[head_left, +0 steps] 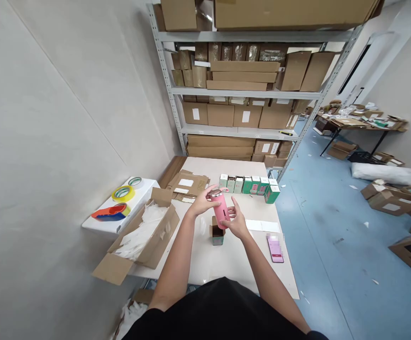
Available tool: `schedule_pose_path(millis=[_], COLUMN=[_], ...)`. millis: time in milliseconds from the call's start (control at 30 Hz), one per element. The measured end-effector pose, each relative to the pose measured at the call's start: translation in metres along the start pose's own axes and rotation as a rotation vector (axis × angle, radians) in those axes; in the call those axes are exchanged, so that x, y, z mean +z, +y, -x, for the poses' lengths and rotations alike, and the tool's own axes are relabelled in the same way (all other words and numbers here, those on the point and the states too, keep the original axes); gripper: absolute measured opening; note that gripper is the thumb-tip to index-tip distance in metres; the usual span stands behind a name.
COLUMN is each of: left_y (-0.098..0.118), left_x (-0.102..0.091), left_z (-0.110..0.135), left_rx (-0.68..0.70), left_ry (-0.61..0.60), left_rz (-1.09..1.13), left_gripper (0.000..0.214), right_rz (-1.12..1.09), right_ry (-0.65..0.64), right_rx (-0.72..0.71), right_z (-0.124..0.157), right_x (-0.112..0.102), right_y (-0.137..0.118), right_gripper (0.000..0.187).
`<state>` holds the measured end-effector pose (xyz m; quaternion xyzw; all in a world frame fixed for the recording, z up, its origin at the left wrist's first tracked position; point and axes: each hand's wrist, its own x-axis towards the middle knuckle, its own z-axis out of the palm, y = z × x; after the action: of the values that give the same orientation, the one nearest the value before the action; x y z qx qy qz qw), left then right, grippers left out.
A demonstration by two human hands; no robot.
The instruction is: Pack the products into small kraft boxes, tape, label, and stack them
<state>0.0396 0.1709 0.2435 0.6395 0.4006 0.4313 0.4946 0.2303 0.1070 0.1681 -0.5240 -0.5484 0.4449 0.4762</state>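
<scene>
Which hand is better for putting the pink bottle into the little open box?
Probably the left hand: it grips the pink bottle near its lid, clear of the small open green cardboard box beneath. The right hand holds the bottle's lower part, nearest the opening.

I watch through one head-worn camera, tilted forward and down, close over the table (226, 262), shelves (248, 93) farther ahead.

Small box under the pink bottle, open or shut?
Open: small box has raised flaps, mouth uncovered, below the pink bottle.
</scene>
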Motion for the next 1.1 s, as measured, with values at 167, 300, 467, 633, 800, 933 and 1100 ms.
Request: schedule_pose_path(millis=[167, 300, 467, 633, 800, 933, 1100], left_y=[-0.018, -0.051, -0.094, -0.123, -0.144, -0.163, -0.197], left_x=[-0.014, -0.015, -0.010, -0.006, 0.001, 0.018, 0.040], left_z=[-0.001, 0.000, 0.005, 0.015, 0.027, 0.032, 0.037], left_rx=[0.037, 0.013, 0.001, -0.068, -0.097, -0.112, -0.233], left_ry=[-0.090, -0.130, -0.179, -0.285, -0.379, -0.410, -0.420], left_rz=[-0.217, -0.374, -0.410, -0.469, -0.630, -0.852, -0.943], left_gripper=[0.069, 0.065, 0.058, 0.056, 0.048, 0.045, 0.042], right_rz=[0.129, 0.180, 0.310, 0.476, 0.483, 0.486, 0.491], right_ry=[-0.077, -0.083, -0.015, -0.043, -0.027, 0.004, 0.039], right_rx=[0.008, 0.155, 0.436, 0.482, 0.418, 0.419, 0.425], right_z=[-0.010, -0.021, -0.021, -0.014, -0.013, -0.014, -0.014], right_x=[0.007, 0.005, 0.020, 0.044, 0.052, 0.052, 0.049], right_y=[0.036, 0.090, 0.155, 0.190, 0.208, 0.218, 0.227], right_gripper=[0.110, 0.092, 0.060, 0.019, 0.028, 0.026, 0.026])
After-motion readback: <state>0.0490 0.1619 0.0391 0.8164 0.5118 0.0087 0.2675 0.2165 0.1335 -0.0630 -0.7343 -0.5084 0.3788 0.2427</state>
